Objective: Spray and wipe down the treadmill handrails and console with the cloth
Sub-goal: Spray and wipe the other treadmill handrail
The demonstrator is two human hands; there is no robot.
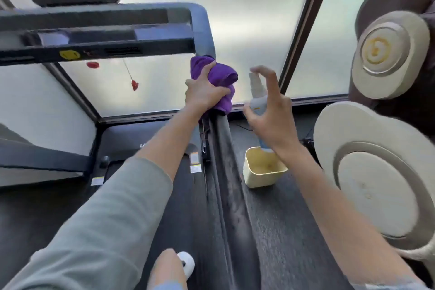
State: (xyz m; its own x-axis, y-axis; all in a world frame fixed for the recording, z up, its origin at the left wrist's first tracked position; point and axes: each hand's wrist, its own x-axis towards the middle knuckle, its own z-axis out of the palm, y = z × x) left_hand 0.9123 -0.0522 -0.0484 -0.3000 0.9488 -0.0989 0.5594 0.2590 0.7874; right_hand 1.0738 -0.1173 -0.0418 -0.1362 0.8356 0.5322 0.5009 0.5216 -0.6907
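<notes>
My left hand [204, 94] grips a bunched purple cloth [220, 77] and presses it around the upper part of the treadmill's right handrail [227, 160], just below the corner where the rail meets the console [98, 37]. To the right of the rail, my right hand [270, 113] holds a small white and blue spray bottle [256, 94] upright. Its index finger arches over the nozzle. The bottle's lower part is hidden behind my palm.
A pale yellow bin [262, 168] stands on the dark floor right of the rail. A brown massage chair with cream round pads [386, 54] fills the right side. Frosted glass panels lie ahead. A red safety clip [134, 85] hangs from the console. The treadmill belt [164, 195] runs under my arm.
</notes>
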